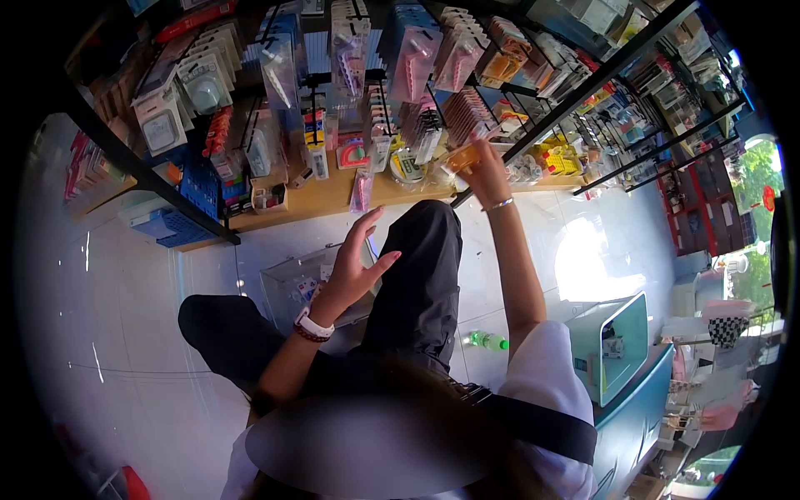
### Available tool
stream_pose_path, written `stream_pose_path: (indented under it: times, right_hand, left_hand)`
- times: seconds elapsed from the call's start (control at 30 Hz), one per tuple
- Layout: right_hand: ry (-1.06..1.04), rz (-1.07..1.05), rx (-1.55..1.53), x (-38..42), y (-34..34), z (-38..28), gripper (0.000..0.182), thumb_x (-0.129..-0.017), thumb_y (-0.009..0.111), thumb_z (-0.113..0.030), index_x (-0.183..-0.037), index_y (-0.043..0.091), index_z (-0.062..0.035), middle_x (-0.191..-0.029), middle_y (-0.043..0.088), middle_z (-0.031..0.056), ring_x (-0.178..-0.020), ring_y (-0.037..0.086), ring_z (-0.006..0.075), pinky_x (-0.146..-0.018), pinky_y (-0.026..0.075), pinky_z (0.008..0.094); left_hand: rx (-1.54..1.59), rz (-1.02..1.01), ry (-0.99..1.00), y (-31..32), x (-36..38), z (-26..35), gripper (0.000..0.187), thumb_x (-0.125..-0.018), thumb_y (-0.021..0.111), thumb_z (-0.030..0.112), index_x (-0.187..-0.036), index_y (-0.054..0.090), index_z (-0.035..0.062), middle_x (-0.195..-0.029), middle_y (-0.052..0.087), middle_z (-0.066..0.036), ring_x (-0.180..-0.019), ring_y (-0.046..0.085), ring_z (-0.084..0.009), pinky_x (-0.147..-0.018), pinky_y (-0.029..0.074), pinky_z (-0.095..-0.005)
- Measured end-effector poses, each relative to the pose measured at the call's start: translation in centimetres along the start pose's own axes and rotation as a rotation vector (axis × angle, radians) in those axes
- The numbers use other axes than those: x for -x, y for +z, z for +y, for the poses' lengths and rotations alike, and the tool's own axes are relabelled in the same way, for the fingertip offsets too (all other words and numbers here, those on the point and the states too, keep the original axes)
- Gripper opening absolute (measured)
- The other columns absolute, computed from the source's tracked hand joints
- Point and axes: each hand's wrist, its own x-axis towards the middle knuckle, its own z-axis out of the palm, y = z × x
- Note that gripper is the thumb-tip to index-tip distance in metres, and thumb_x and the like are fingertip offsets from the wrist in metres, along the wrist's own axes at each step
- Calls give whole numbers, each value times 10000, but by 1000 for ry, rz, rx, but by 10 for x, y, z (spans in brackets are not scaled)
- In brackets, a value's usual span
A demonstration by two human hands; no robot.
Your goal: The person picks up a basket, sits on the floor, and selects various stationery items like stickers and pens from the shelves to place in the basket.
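Note:
My right hand (pixel 488 177) reaches out to the lower shelf with its fingers closed on a small orange package (pixel 461 159) in clear wrapping; its exact kind is too small to tell. White round packs (pixel 407 166) with yellow parts lie just left of it on the wooden shelf (pixel 317 200). My left hand (pixel 353 268) is raised and holds nothing, thumb and fingers apart. Below and behind it stands a clear plastic bin (pixel 275 287) with small packaged items inside, partly hidden by my hand and leg. A pink package (pixel 361 190) hangs over the shelf's front edge.
Packs on hooks (pixel 417 62) fill the rack above the shelf. Black rack posts (pixel 596 83) slant down at either side. A green bottle (pixel 487 340) lies on the floor by my right arm, near a pale green bin (pixel 588 350). A blue basket (pixel 200 193) stands at left.

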Motion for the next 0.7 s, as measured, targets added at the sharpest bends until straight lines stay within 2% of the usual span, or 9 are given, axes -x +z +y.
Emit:
stream_pose_path:
  times: [0.13,0.2,0.27,0.4,0.47,0.5,0.57,0.6,0.7]
  right_hand:
    - [478,-107,-176,77,28,128,385,-790,600,-345,-1039,459,-87,-997,513,58,-893,547,204,-755,460,412]
    - [620,-44,-225,101,30,182,394,-792,595,-355,-1038,450,-84,-1025,509,76,-928,536,215,-759,458,401]
    - [599,9,-164,121,36,226,431,-770,629,-347,-1040,428,-77,-1010,513,80,-891,550,216,-741,459,376]
    - [716,23,52,156,32,272,577,-771,618,-388,-1162,368,-46,-1027,507,86,-961,511,209,-817,414,385]
    - [664,-107,285,167,25,273,712,-806,601,-266,-1323,170,-35,-1200,429,157,-1068,468,217,-863,407,381]
    - [681,-115,288,173,18,275,712,-806,601,-266,-1323,170,-35,-1200,429,157,-1068,468,217,-863,407,381]
    - [394,-345,351,183,8,269,615,-834,548,-115,-1310,169,-30,-1217,398,179,-1043,495,234,-843,447,359]
    - [282,-270,269,190,5,260,559,-842,491,-20,-1300,171,-26,-1216,385,196,-1009,519,252,-817,478,354]
    - [-62,-49,249,208,-10,215,468,-856,414,19,-1270,200,-19,-1131,437,197,-937,541,257,-806,485,390]
  left_hand:
    - [-151,47,-53,-11,25,-50,433,-753,637,141,-1129,473,0,-1127,512,-158,-1065,491,-255,-884,386,-329]
    - [58,56,-364,-13,65,-94,226,-806,586,150,-943,579,-31,-795,629,-89,-759,587,-126,-693,451,-253]
    - [32,92,-447,-19,105,-127,239,-825,565,188,-922,590,-29,-710,610,-44,-588,491,-42,-539,398,-212]
    - [-74,272,-655,-34,179,-210,213,-823,537,184,-875,611,-8,-681,606,-113,-580,553,-139,-547,416,-273]
    - [-47,380,-817,-48,213,-262,221,-832,504,183,-841,585,-22,-746,598,-174,-672,593,-250,-601,434,-342]
    - [-49,392,-832,-52,220,-266,221,-832,504,183,-841,585,-22,-746,598,-174,-672,593,-250,-601,434,-342]
    - [-602,477,-915,-57,228,-272,190,-844,447,141,-866,553,-15,-826,587,-208,-783,580,-344,-672,438,-402]
    - [-600,460,-905,-59,234,-277,213,-842,418,109,-926,550,-36,-860,587,-222,-844,550,-395,-728,437,-386]
    - [-574,470,-950,-61,260,-304,323,-825,475,198,-1054,447,-29,-925,558,-249,-860,549,-383,-736,428,-426]
